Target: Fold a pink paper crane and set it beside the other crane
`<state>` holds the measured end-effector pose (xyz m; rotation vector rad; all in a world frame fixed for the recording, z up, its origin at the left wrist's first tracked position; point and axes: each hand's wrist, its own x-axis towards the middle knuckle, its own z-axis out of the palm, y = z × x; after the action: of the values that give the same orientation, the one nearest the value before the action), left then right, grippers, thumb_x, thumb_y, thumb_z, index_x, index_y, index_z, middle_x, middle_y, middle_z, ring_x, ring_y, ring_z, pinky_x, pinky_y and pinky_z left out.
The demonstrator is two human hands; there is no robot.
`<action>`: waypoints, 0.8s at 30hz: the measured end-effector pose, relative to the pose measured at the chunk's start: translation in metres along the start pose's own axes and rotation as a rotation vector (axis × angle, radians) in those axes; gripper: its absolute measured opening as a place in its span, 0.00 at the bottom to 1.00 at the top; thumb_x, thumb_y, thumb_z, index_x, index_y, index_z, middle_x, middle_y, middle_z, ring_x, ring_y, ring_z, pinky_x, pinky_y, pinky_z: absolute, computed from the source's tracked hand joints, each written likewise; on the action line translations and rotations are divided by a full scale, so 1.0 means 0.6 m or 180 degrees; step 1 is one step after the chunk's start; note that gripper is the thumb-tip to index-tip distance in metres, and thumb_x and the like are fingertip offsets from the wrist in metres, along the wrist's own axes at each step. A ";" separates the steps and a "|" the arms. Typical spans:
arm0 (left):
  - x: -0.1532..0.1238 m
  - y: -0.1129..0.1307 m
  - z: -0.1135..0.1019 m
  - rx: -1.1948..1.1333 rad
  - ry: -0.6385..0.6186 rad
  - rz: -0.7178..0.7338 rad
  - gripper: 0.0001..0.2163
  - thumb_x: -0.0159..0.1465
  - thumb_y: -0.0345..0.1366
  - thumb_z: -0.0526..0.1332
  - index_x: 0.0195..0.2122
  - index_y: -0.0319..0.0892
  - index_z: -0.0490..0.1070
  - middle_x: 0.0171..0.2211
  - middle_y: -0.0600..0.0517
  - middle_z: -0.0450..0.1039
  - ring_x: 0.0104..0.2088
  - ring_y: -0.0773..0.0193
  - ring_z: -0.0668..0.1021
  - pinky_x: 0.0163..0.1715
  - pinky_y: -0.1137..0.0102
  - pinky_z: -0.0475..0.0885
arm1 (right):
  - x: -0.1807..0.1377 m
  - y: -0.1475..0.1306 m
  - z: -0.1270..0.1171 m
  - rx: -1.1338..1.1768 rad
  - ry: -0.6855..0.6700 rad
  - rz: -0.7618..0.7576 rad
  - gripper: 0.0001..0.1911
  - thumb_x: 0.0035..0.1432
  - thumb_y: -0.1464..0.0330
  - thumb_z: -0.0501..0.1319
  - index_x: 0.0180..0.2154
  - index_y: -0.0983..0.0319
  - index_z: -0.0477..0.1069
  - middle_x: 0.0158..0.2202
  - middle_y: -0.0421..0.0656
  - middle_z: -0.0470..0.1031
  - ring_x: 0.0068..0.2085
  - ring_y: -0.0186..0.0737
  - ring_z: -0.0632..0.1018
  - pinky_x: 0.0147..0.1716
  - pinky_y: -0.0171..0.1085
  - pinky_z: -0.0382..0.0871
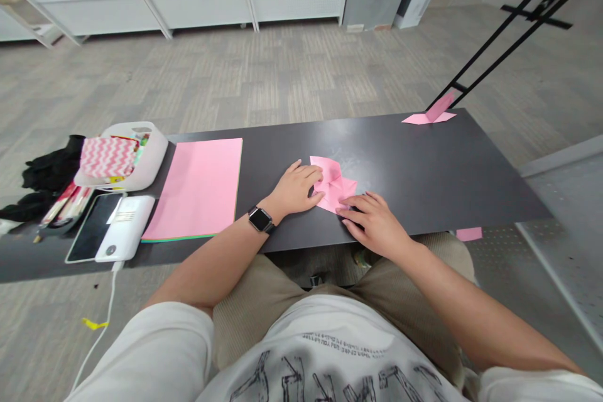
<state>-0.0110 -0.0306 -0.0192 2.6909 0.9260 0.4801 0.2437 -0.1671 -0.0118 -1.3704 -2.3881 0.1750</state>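
A partly folded pink paper [335, 183] lies on the dark table [424, 169] in front of me. My left hand [296, 190], with a watch on the wrist, rests on the paper's left side, fingers curled and pinching a fold. My right hand [372, 221] lies flat on the paper's lower right corner, fingers stretched out and pressing it down.
A stack of pink sheets [200, 187] lies to the left. Further left are a white tray [141, 163] holding a zigzag-patterned pouch, a phone on a white device [113, 226], pens and black cloth. A folded pink piece [431, 114] sits at the table's far right corner.
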 end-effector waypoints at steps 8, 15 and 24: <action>-0.002 -0.004 0.006 0.0036 -0.0017 -0.0015 0.14 0.71 0.45 0.63 0.53 0.46 0.75 0.65 0.46 0.77 0.66 0.50 0.76 0.77 0.48 0.55 | -0.029 -0.022 0.000 -0.0119 0.0238 0.0204 0.13 0.71 0.69 0.63 0.52 0.52 0.84 0.58 0.47 0.82 0.59 0.53 0.79 0.68 0.64 0.63; -0.001 -0.002 0.003 0.0040 -0.0046 -0.0035 0.14 0.71 0.45 0.62 0.53 0.47 0.75 0.65 0.45 0.76 0.67 0.50 0.76 0.77 0.48 0.56 | -0.065 -0.011 -0.010 -0.0064 0.0499 0.0358 0.11 0.71 0.69 0.63 0.48 0.53 0.84 0.57 0.46 0.82 0.57 0.51 0.80 0.67 0.60 0.65; -0.003 -0.001 0.003 0.0018 -0.0031 -0.0055 0.14 0.71 0.45 0.63 0.53 0.46 0.75 0.66 0.45 0.76 0.67 0.51 0.75 0.77 0.48 0.56 | -0.037 -0.024 0.002 -0.0017 0.0203 0.0288 0.18 0.73 0.66 0.61 0.60 0.52 0.80 0.61 0.47 0.81 0.61 0.54 0.77 0.68 0.60 0.62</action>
<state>-0.0117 -0.0314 -0.0216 2.6855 0.9485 0.4611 0.2418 -0.1933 -0.0147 -1.4655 -2.2782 0.1470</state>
